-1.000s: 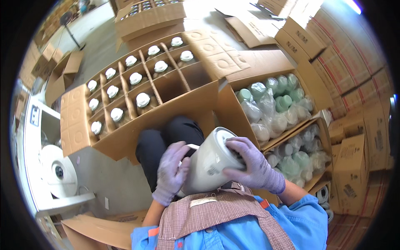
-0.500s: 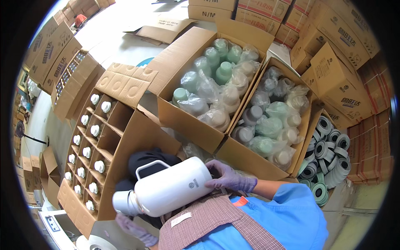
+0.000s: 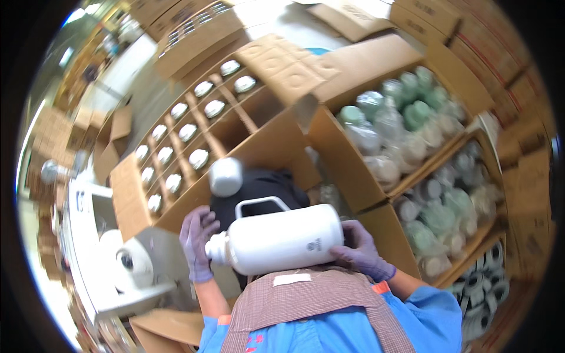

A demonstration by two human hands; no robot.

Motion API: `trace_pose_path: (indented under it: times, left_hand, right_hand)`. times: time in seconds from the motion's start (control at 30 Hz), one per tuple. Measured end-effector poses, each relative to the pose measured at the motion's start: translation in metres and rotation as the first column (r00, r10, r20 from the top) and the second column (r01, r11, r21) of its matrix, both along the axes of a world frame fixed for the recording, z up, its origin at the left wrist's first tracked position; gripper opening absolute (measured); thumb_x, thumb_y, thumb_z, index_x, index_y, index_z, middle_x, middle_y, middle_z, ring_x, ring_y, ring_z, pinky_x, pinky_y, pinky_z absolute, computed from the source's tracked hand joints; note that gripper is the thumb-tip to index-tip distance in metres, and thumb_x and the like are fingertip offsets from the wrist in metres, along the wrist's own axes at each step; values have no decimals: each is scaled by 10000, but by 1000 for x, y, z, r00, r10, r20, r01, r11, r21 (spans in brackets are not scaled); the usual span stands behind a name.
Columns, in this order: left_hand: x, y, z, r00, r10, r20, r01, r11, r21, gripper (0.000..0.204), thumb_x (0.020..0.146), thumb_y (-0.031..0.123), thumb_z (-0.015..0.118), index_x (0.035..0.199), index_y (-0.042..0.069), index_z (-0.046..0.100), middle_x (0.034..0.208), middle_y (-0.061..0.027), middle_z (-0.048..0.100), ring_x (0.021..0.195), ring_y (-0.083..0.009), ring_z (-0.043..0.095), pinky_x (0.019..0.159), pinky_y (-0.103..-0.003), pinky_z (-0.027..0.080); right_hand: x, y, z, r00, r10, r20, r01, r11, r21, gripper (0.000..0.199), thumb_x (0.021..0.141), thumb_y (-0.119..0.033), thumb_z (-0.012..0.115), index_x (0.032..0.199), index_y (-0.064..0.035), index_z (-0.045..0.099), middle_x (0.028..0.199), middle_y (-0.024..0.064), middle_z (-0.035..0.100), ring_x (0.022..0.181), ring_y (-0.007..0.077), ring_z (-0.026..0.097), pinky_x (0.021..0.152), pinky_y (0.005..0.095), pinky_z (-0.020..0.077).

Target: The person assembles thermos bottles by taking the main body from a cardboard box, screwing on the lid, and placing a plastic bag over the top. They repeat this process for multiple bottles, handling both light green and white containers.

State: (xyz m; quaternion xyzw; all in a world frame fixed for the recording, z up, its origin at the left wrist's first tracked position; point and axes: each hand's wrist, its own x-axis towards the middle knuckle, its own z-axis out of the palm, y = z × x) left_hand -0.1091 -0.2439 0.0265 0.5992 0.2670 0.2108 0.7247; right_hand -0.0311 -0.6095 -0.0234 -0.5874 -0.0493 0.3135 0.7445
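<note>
A white thermos jug (image 3: pixel 285 238) with a side handle lies on its side across my lap. My right hand (image 3: pixel 360 253), in a purple glove, grips its base. The jug's narrow white stopper (image 3: pixel 217 248) is exposed at the left end. My left hand (image 3: pixel 198 235), gloved too, is beside the stopper with fingers apart, holding nothing. Above it, a white cup-shaped lid (image 3: pixel 226 176) is apart from the jug, in front of the divided carton's wall and my dark trousers; whether it rests on anything I cannot tell.
A divided carton (image 3: pixel 268 150) holds several upright bottles with shiny tops. Two open cartons at right contain bagged green and pale jugs (image 3: pixel 418 115). Grey ring-shaped parts (image 3: pixel 479 294) are heaped at lower right. A white table (image 3: pixel 94 282) with a large roll stands left.
My view has turned left. The cup-shaped lid has come off the jug and is now above it, baring the stopper. My left hand has risen to beside the stopper.
</note>
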Motion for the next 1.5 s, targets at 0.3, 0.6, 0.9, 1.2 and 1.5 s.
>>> trace_pose_path:
  times: [0.3, 0.6, 0.9, 1.2, 1.5]
  left_hand:
    - [100, 24, -9, 916, -15, -401, 397, 173, 901, 853, 708, 411, 821, 1397, 64, 456, 1379, -224, 462, 1274, -401, 453, 1093, -443, 368]
    - [16, 101, 51, 904, -415, 103, 394, 902, 175, 708, 895, 506, 585, 1404, 47, 411, 1347, -160, 526, 1135, -305, 598, 939, -455, 520]
    - [8, 29, 7, 959, -283, 13, 261, 900, 351, 780, 965, 590, 384, 1453, -16, 333, 1327, -206, 525, 1217, -299, 527, 1060, -405, 402]
    - [56, 88, 13, 887, -452, 93, 427, 880, 211, 766, 922, 546, 524, 1437, -3, 381, 1327, -174, 525, 1199, -273, 530, 1026, -409, 430]
    - [74, 19, -27, 944, -327, -40, 318, 875, 364, 512, 1009, 443, 400, 1198, 4, 583, 1142, -105, 585, 1041, -215, 569, 951, -352, 451]
  right_hand:
    - [-4, 1, 2, 970, -171, -174, 181, 982, 45, 528, 759, -175, 789, 1166, 4, 505, 1088, 128, 616, 1012, 208, 601, 941, 374, 491]
    - [2, -8, -14, 961, -201, -192, 221, 971, 92, 478, 805, -172, 796, 1170, -34, 521, 1098, 87, 613, 1022, 162, 582, 943, 331, 467]
    - [1, 22, 13, 988, -23, -150, 45, 989, 142, 520, 777, -149, 823, 1178, -46, 509, 1126, 77, 590, 1093, 173, 545, 989, 347, 440]
    - [-16, 73, 19, 650, 723, 236, -632, 686, -361, 403, 888, -377, 649, 1055, -10, 637, 900, 151, 682, 860, 224, 661, 787, 373, 507]
    - [123, -111, -76, 823, -536, 188, 564, 808, -168, 288, 889, -180, 703, 1128, -33, 637, 1093, 64, 670, 1010, 143, 626, 881, 295, 523]
